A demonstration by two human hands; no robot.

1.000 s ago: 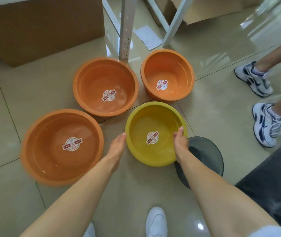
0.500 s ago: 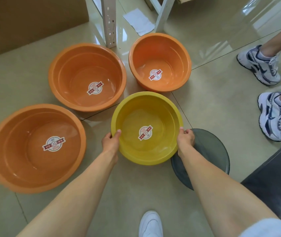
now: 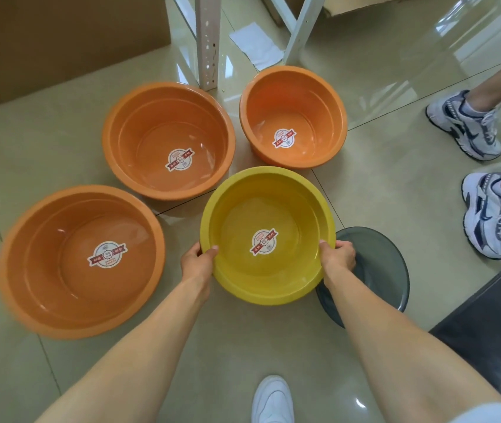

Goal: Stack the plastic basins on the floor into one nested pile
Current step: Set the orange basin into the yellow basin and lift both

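Note:
A yellow basin (image 3: 276, 193) with a round sticker inside sits in the middle of the tiled floor. My left hand (image 3: 197, 261) grips its left rim and my right hand (image 3: 337, 257) grips its right rim, thumbs over the edge. Three orange basins lie around it: a large one (image 3: 44, 239) at the left, a medium one (image 3: 151, 123) behind, a small one (image 3: 319, 99) at the back right. A dark grey translucent basin (image 3: 377, 264) sits at the right, partly under the yellow basin and my right arm.
Another person's feet in white and blue sneakers (image 3: 493, 215) stand at the right. White metal shelf legs (image 3: 208, 41) rise behind the basins, with a cardboard box (image 3: 60, 38) at the back left. A dark mat (image 3: 493, 325) lies at the lower right. My white shoe (image 3: 272, 401) shows below.
Both hands have gone from reaching at the yellow basin's sides to closing on its rim. The basin looks slightly raised and closer to me over the grey basin.

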